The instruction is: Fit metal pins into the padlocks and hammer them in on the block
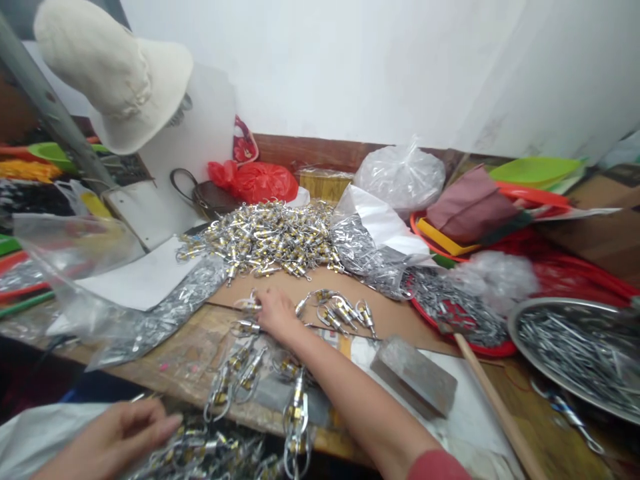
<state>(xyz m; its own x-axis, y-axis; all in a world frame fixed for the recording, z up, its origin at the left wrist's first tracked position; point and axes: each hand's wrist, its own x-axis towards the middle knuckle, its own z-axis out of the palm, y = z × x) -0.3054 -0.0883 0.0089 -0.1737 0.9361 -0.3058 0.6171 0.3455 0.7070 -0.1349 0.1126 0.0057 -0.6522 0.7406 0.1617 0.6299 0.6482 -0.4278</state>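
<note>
My right hand (276, 313) reaches over the bench to its near edge row of silver-and-brass metal clasps. Its fingers are bent down and closed on a clasp (246, 304), whose curved end shows left of the fingertips. More clasps (345, 312) lie on the brown cardboard just right of the hand. Others (296, 420) lie along and hang over the bench edge below my forearm. At lower left, my left hand (120, 433) is loosely bent with thumb and fingers apart, beside many clasps (200, 453) below the bench edge. Some of its fingers are hidden.
A large heap of clasps (270, 237) stands at the back. Plastic bags of small metal parts (170, 313) flank it. On the right are a metal block (415, 377), a wooden-handled hammer (495, 407), a red tray (457, 313) and a steel bowl (580, 353). A white hat (115, 73) hangs upper left.
</note>
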